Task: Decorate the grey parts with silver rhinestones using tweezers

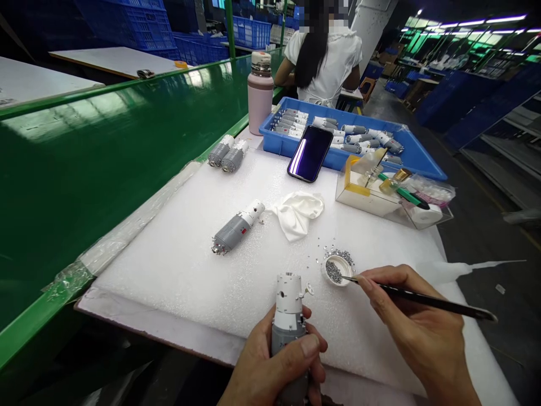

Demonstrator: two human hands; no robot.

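My left hand (279, 361) is wrapped round a grey and white cylindrical model (289, 304), held upright at the near edge of the foam-covered table. Black tweezers (431, 300) are pinched in my right hand (414, 321); their tip points left into a small round white dish (338, 270) of tiny silvery pieces. More of these pieces lie scattered behind the dish. A second model (237, 227) lies on its side on the white foam (169, 270), left of a crumpled white cloth (297, 214).
Two models (228, 153) stand at the back left beside a pink bottle (260, 96). A phone (310, 153) leans on a blue tray (422, 158) of models. A clear box (372, 200) holds tools. A person (323, 62) sits beyond. A green conveyor (105, 163) runs along the left.
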